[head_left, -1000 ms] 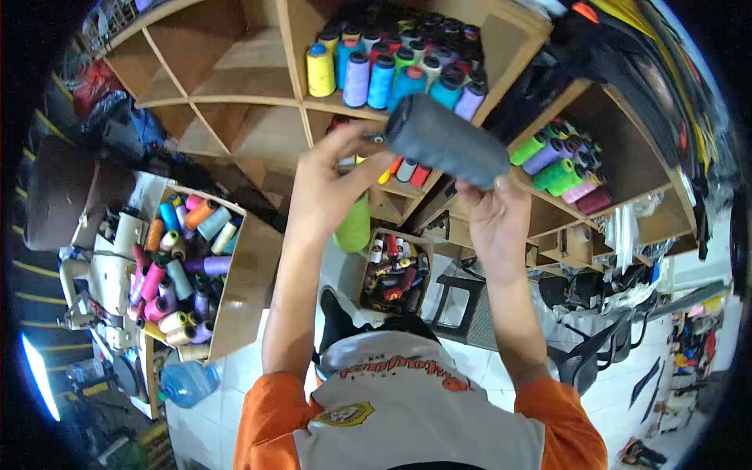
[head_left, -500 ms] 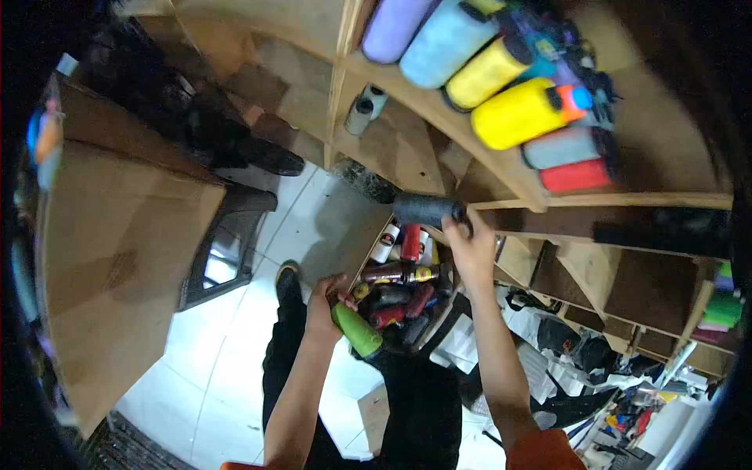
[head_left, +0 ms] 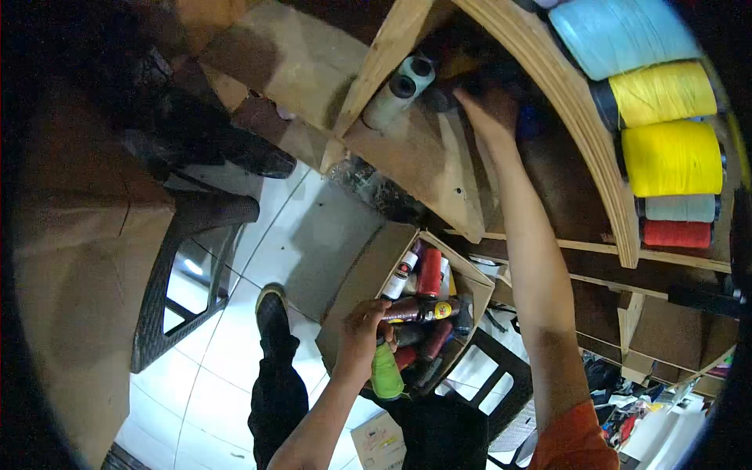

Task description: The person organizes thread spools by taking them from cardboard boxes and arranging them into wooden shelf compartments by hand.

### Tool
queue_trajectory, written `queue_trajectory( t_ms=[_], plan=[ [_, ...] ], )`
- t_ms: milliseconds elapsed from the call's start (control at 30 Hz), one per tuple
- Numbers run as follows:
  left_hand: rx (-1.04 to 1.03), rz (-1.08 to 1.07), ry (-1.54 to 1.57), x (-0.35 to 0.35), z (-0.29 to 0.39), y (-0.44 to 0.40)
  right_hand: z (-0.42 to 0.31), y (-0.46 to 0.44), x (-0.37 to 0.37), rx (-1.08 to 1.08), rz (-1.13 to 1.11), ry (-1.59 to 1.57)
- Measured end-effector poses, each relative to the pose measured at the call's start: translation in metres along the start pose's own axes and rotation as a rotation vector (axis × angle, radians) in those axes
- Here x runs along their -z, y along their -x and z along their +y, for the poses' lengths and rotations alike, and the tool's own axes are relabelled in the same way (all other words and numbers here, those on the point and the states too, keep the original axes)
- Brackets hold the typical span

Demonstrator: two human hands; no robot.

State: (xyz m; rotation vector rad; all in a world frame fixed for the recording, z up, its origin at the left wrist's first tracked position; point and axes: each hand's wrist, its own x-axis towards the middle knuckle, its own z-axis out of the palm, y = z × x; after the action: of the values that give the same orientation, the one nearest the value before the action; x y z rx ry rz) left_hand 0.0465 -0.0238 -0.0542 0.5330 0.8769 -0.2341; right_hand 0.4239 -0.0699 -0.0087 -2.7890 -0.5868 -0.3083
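My left hand (head_left: 364, 333) is closed around a lime green thread spool (head_left: 386, 374), held over the near side of an open cardboard box (head_left: 356, 286). In the box lie several spools and bottles, among them a red spool (head_left: 429, 272), a white bottle (head_left: 400, 275) and a dark brown bottle (head_left: 413, 310). My right hand (head_left: 492, 113) reaches into the shaded lower shelf compartment. Its fingers are on a dark thread spool (head_left: 441, 99), partly lost in shadow, beside two pale spools (head_left: 384, 108) standing there.
A curved wooden shelf edge (head_left: 583, 110) arches over my right arm. Above it sit large yellow (head_left: 671, 159), light blue (head_left: 627, 35) and red spools (head_left: 677, 233). At left stand a large cardboard box (head_left: 86, 258) and a black stool (head_left: 184, 274) on white tiles.
My right hand has carried the dark spool from above the box up into the lower shelf compartment. My left hand still holds the green spool. The view has shifted closer to the shelf.
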Motion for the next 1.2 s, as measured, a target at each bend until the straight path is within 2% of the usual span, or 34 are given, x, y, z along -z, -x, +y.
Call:
queue_trajectory(
  t_ms=[100,200,300,400,467,533,600,700,767,833,867,900,933,967,1000,1100,1133,1200],
  plan=[
    [-0.039,0.044,-0.061,0.011,0.007,-0.008,-0.002,-0.026,-0.017,0.054,0.060,0.050],
    [0.034,0.127,-0.041,0.022,0.015,-0.012,-0.003,-0.034,-0.025,0.004,0.076,0.029],
    [-0.032,0.147,-0.028,0.035,0.008,-0.016,-0.006,-0.032,-0.025,0.034,0.094,-0.081],
    [0.008,0.132,-0.030,0.032,0.010,-0.013,-0.005,-0.026,-0.032,0.000,0.136,-0.071],
    [-0.103,0.106,-0.092,0.036,-0.008,-0.019,0.000,-0.024,-0.037,-0.034,0.134,-0.033],
    [-0.099,0.123,-0.092,0.031,-0.005,-0.019,0.011,-0.023,-0.050,-0.054,0.160,-0.013],
    [0.028,0.184,-0.027,0.025,0.006,-0.014,0.026,-0.021,-0.068,-0.064,0.208,-0.006],
    [-0.004,0.157,-0.005,0.030,0.007,-0.015,0.012,0.019,-0.029,-0.180,-0.068,-0.239],
    [0.018,0.194,0.017,0.029,0.017,-0.015,0.001,0.073,-0.008,-0.161,-0.379,-0.333],
    [0.004,0.221,0.019,0.031,0.025,-0.016,-0.010,0.165,-0.009,-0.142,-0.784,-0.983],
    [-0.019,0.226,0.012,0.033,0.028,-0.018,-0.033,0.187,0.003,-0.068,-1.137,-0.685],
    [-0.041,0.233,0.009,0.034,0.029,-0.021,-0.057,0.209,0.015,0.134,-1.469,-0.365],
    [-0.090,0.246,-0.040,0.038,0.026,-0.024,-0.061,0.250,0.014,0.074,-1.488,-0.694],
    [-0.137,0.257,-0.089,0.043,0.022,-0.029,-0.060,0.293,-0.005,0.111,-1.480,-0.738],
    [-0.181,0.267,-0.141,0.044,0.022,-0.030,-0.072,0.307,0.005,-0.172,-1.416,-0.977],
    [-0.101,0.194,0.021,0.042,0.022,-0.027,-0.066,0.299,0.017,-0.029,-1.335,-0.953],
    [-0.201,0.168,-0.116,0.044,0.019,-0.028,-0.066,0.306,0.015,-0.197,-1.236,-1.116],
    [-0.401,0.114,-0.387,0.053,0.009,-0.029,-0.067,0.295,0.015,-0.074,-1.392,-0.888]
  ],
)
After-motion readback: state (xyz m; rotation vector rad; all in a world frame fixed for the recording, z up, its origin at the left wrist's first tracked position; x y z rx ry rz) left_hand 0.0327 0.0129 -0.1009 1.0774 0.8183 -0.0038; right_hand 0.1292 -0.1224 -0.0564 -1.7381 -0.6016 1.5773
